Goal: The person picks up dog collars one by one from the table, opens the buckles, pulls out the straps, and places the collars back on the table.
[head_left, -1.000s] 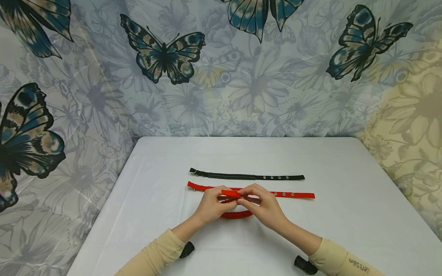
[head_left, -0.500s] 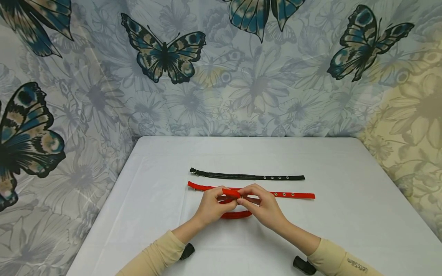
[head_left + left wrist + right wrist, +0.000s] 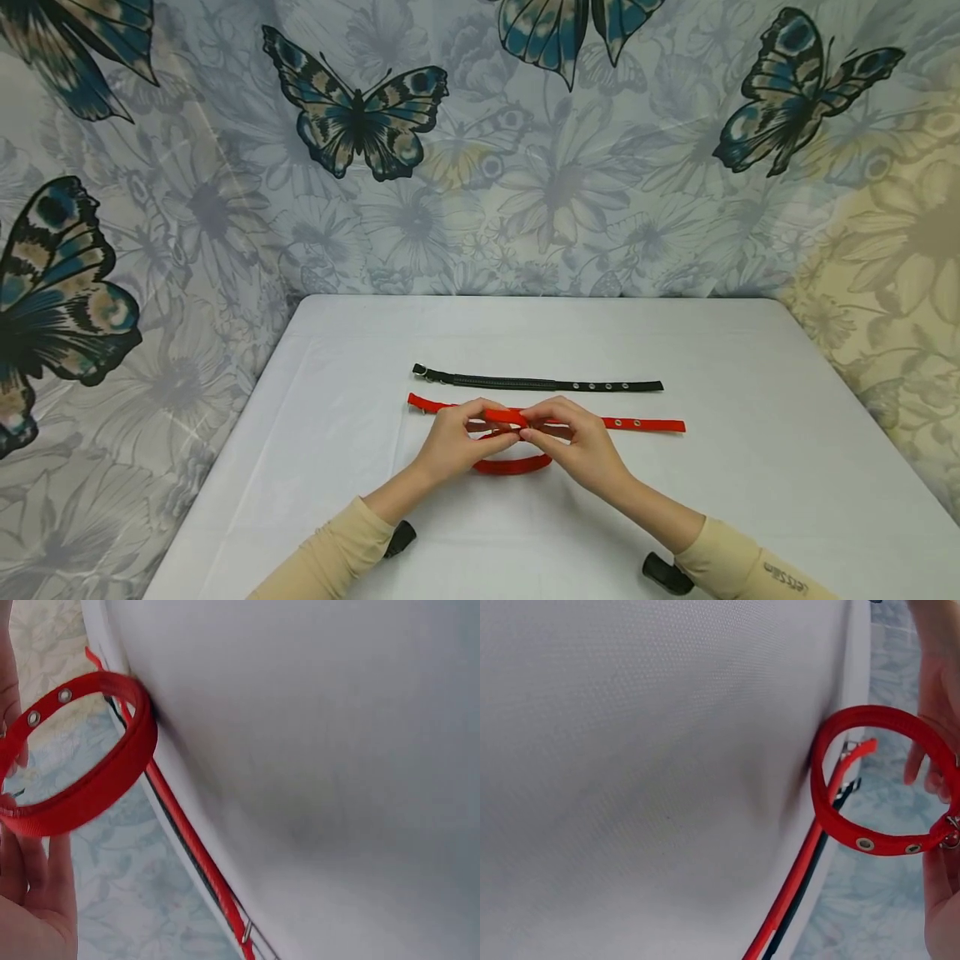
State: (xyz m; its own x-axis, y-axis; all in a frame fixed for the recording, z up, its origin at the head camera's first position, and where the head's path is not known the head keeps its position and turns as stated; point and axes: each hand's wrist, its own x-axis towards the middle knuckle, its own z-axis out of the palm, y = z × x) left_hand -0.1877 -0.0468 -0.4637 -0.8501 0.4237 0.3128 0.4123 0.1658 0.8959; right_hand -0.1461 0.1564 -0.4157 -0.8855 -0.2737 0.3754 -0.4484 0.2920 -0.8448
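Note:
Both hands hold a red collar (image 3: 512, 467) bent into a ring, its lower curve close over the table. My left hand (image 3: 457, 442) pinches the buckle end between thumb and fingers. Opposite it, my right hand (image 3: 581, 442) pinches the strap, fingertips close to the left ones. In the left wrist view the collar (image 3: 112, 776) shows metal eyelets (image 3: 64, 695) along its upper side. The right wrist view shows the same ring (image 3: 825, 787), with metal hardware (image 3: 951, 832) by the fingers. The fingers partly hide the joining point.
Behind the hands a second red collar (image 3: 645, 425) lies stretched out flat. Farther back, a black collar (image 3: 502, 383) with eyelets lies roughly parallel to it. The white-covered table (image 3: 262, 467) ends at a wall cloth printed with butterflies (image 3: 358, 112).
My hands have drawn slightly apart, the left going left and the right going right. The red strap between the fingertips shows longer. The flat collars have stayed put.

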